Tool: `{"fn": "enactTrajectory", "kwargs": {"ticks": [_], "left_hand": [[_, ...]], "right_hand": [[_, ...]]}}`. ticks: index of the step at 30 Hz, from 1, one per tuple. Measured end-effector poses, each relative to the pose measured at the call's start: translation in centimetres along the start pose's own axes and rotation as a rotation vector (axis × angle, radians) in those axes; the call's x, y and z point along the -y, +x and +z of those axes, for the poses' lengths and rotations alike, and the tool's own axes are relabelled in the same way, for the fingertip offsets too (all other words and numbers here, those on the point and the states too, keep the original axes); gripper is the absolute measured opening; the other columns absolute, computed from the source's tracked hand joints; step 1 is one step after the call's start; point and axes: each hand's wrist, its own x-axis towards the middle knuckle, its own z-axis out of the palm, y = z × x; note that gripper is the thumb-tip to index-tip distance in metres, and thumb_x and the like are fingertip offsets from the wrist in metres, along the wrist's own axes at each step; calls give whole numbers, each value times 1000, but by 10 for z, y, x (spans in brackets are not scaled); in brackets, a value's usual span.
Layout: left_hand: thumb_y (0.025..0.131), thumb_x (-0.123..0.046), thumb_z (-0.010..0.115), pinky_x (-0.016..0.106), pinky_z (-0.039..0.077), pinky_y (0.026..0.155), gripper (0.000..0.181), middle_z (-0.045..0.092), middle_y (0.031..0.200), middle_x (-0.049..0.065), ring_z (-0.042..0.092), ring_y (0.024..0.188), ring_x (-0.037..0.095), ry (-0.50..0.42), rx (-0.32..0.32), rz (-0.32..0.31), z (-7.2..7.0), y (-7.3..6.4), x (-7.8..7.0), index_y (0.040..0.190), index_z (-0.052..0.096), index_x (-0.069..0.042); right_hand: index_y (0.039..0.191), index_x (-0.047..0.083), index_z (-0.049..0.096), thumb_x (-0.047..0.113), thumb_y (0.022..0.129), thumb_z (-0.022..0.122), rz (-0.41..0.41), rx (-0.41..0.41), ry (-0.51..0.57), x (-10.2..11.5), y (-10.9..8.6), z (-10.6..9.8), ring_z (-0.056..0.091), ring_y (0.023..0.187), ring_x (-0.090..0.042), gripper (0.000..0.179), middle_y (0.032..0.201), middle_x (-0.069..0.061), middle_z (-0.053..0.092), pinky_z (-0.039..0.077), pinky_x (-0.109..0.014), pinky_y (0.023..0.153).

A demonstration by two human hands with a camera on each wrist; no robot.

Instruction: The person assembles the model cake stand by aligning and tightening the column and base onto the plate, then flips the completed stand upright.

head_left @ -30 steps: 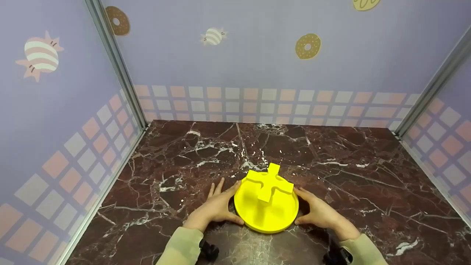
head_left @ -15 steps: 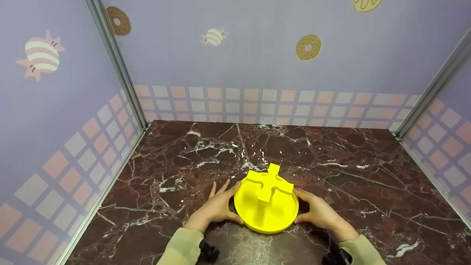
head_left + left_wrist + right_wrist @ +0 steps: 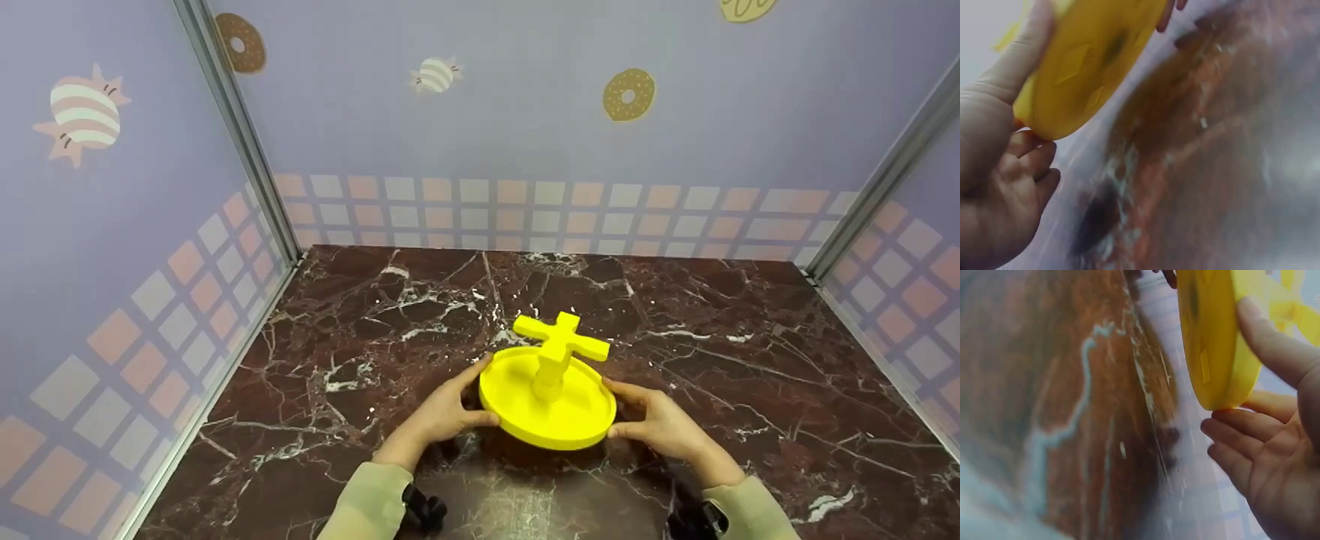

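Observation:
A bright yellow round dish (image 3: 517, 412) with a low rim has a central post topped by a four-armed cross (image 3: 562, 337). My left hand (image 3: 442, 409) grips its left edge between thumb and fingers. On the opposite edge, my right hand (image 3: 664, 424) pinches the rim in the same way. Both wrist views show the dish's underside (image 3: 1081, 73) raised off the table, with small rectangular patches on it. The dish tilts, its near edge lower in the head view. In the right wrist view the thumb lies on the dish's side wall (image 3: 1241, 365).
Dark red marble-patterned table (image 3: 375, 300) with white veins lies beneath. Purple wall panels with a checkered band (image 3: 510, 214) enclose the back and both sides, joined by metal corner posts (image 3: 247, 142). Black wrist devices (image 3: 426, 511) sit at both cuffs.
The yellow dish, level on the table half a second ago, has risen and tipped, so its post shows. Both hands moved up with it, the right slightly outward.

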Motion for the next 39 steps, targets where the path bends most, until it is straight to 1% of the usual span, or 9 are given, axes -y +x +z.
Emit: {"fn": "enactTrajectory", "kwargs": {"ticks": [6, 10, 16, 23, 26, 28, 31, 35, 39], "left_hand": [[71, -73, 72, 63, 22, 127, 116, 30, 170, 9, 29, 156, 39, -89, -82, 54, -2, 0, -11, 165, 26, -24], [83, -48, 80, 60, 25, 127, 95, 37, 167, 8, 37, 153, 37, -82, -181, 99, -1, 0, -16, 162, 35, -22], [95, -13, 72, 48, 40, 121, 58, 56, 153, 8, 55, 140, 31, -21, -395, 164, 6, 2, -19, 150, 55, -16], [92, -11, 74, 33, 55, 107, 44, 68, 138, 15, 67, 126, 33, -114, -527, 256, 17, 5, -26, 136, 68, -6], [91, -8, 75, 27, 61, 95, 42, 72, 127, 18, 74, 112, 27, -175, -556, 304, 21, 7, -28, 131, 69, -1], [90, -8, 75, 24, 62, 89, 40, 72, 123, 17, 74, 104, 18, -191, -570, 309, 22, 8, -31, 129, 70, 0], [90, -8, 75, 24, 63, 82, 37, 74, 119, 17, 72, 97, 8, -218, -578, 292, 22, 7, -35, 126, 71, 0], [91, -7, 74, 28, 65, 80, 35, 74, 115, 21, 75, 95, 14, -253, -596, 266, 21, 5, -39, 125, 70, 1], [91, -7, 74, 29, 65, 78, 34, 75, 111, 22, 76, 95, 16, -248, -640, 264, 19, 3, -42, 124, 69, 1]], "right_hand": [[148, -11, 47, 18, 93, 75, -25, -10, 128, 2, 1, 2, 63, 126, -11, 68, 148, -30, 54, 53, -19, 101], [148, -15, 42, 10, 98, 68, -43, -9, 243, 7, 1, 3, 65, 117, 2, 62, 147, -38, 49, 62, -25, 91], [149, -16, 41, 10, 103, 60, -45, -8, 286, 13, 0, 1, 68, 107, 0, 56, 143, -39, 52, 62, -24, 80], [141, -12, 51, 8, 106, 55, -75, -138, 257, 22, -1, -5, 71, 100, -4, 41, 125, 19, 69, 62, -24, 77], [140, -14, 49, 7, 106, 53, -75, -200, 300, 28, -1, -3, 73, 104, -4, 40, 120, 25, 69, 63, -26, 84], [139, -14, 49, 5, 105, 54, -81, -255, 312, 30, -1, -1, 74, 101, -5, 39, 117, 22, 72, 64, -26, 83], [143, -9, 47, 1, 101, 59, -93, -326, 285, 33, 0, 4, 75, 95, -5, 44, 120, -6, 76, 64, -25, 76], [154, -1, 42, -8, 93, 67, -130, -405, 245, 34, 1, 11, 75, 96, -6, 66, 120, -33, 70, 64, -23, 76], [155, 3, 44, -14, 89, 69, -202, -514, 183, 33, 3, 18, 75, 95, -5, 73, 112, -25, 75, 63, -20, 76]]}}
